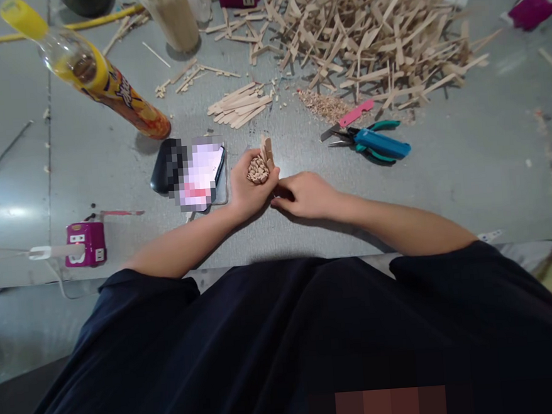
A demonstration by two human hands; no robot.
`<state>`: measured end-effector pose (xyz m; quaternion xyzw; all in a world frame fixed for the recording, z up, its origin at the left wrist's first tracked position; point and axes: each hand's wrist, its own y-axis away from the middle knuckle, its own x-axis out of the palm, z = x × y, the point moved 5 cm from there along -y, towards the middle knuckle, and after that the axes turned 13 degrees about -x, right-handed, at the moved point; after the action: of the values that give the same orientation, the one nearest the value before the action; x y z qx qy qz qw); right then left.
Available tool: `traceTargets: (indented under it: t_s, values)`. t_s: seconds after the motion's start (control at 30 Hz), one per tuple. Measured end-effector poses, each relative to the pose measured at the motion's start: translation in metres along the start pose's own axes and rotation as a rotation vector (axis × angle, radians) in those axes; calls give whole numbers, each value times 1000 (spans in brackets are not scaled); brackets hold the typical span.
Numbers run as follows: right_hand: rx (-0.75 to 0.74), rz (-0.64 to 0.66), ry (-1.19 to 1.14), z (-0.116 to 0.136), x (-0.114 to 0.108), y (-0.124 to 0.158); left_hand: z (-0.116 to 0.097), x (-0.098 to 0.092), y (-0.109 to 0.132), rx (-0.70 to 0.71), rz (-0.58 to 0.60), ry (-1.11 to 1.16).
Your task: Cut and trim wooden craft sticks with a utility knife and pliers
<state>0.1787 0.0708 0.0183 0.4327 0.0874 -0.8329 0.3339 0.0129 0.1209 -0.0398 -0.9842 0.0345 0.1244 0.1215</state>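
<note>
Left hand (249, 193): closed around stick bundle (257, 170), my dial's centre.
Right hand (309, 195): half-curled, four o'clock; I cannot tell its contents.
Grey tabletop (467, 174): stick pile (387, 41) between one and two, pliers (380, 143) three, bottle (129, 100) ten.

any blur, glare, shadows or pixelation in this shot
Head view: the bundle of sticks in the left hand reads fairly clearly; head view: the purple block at upper right looks blurred; head view: pixelation masks much of the phone; head view: pale sheen on the tabletop, far left; head view: dark shadow under the right forearm.
</note>
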Motion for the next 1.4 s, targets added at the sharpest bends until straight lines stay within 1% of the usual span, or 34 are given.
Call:
traceTargets:
  t_s: [0.1,0.2,0.23,0.27,0.3,0.37,0.4,0.43,0.53,0.6,0.7,0.77,0.8,0.83,0.87,0.93,0.97,1.0,1.03,1.07,1.1,1.13,1.27,1.4]
  values:
    - [-3,52,-13,-3,-7,1,0,0,1,-12,-13,65]
    - [-36,146,-50,-13,-29,5,-2,0,1,-26,11,125]
    - [-45,152,-65,-17,-38,6,-3,0,1,-30,18,127]
    - [-48,105,-80,-21,-48,7,-5,0,1,-29,24,122]
    - [-55,6,-91,-24,-57,7,-6,0,1,-23,31,113]
    - [-88,-154,-78,-26,-66,6,-9,1,2,-5,52,102]
    - [-107,-199,-64,-26,-64,5,-10,2,3,5,68,103]
    - [-123,-206,-49,-25,-59,4,-11,3,3,15,83,104]
    - [-120,-182,-38,-22,-40,-2,-16,4,3,70,103,99]
    - [-108,-173,-28,-21,-33,-5,-21,3,2,117,107,86]
    - [-109,-141,53,-19,-28,-7,-26,2,2,158,117,51]
    - [-117,-117,112,-18,-26,-5,-26,1,3,164,113,36]
    - [-123,-127,131,-18,-26,-3,-25,1,3,156,103,37]
    - [-136,-179,137,-17,-28,0,-23,1,3,140,88,43]
    - [-155,-268,133,-16,-31,3,-21,0,4,120,74,48]
    - [-220,-484,113,-13,-39,8,-16,1,4,88,56,55]
    - [-285,-567,106,-10,-41,10,-14,1,4,83,55,61]
    - [-366,-607,112,-6,-40,9,-13,2,4,83,62,68]
    - [-448,-597,131,-2,-37,6,-13,2,4,89,77,78]
    - [-526,-560,159,2,-31,2,-12,3,3,92,93,87]
    - [-584,-515,186,5,-24,-2,-11,3,3,87,109,96]
    - [-609,-474,205,5,-17,-7,-10,4,2,76,121,103]
    - [-640,-400,225,-4,5,-14,-8,4,2,13,146,136]
    - [-652,-420,239,-11,7,-9,-6,6,5,-19,146,219]
